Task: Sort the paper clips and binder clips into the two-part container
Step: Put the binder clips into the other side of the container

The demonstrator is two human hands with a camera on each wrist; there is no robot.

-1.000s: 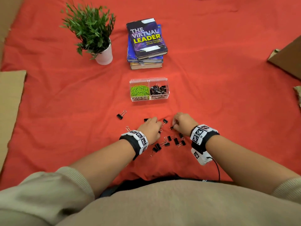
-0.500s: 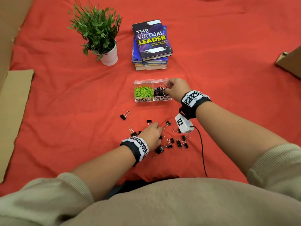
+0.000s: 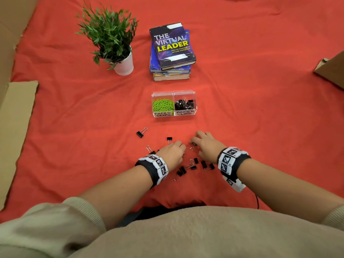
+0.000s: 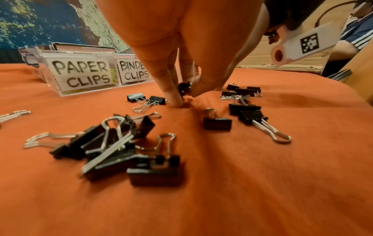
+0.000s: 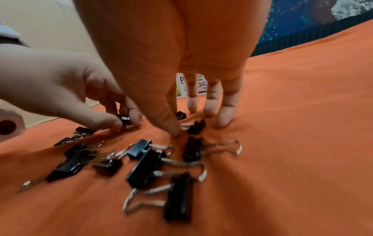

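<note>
A clear two-part container stands mid-cloth, with green paper clips in its left part and black binder clips in its right. Several loose black binder clips lie on the red cloth near me. My left hand reaches down among them, and in the left wrist view the thumb and fingers of that hand pinch one small binder clip. My right hand sits beside it; its thumb and straight fingers touch the cloth on either side of another clip.
A potted plant and a stack of books stand behind the container. One binder clip lies apart to the left. Cardboard borders the cloth on the left, and more cardboard sits at the right.
My right hand was over the binder-clip compartment half a second ago and has come back down to the loose pile. My left hand has stayed at the pile.
</note>
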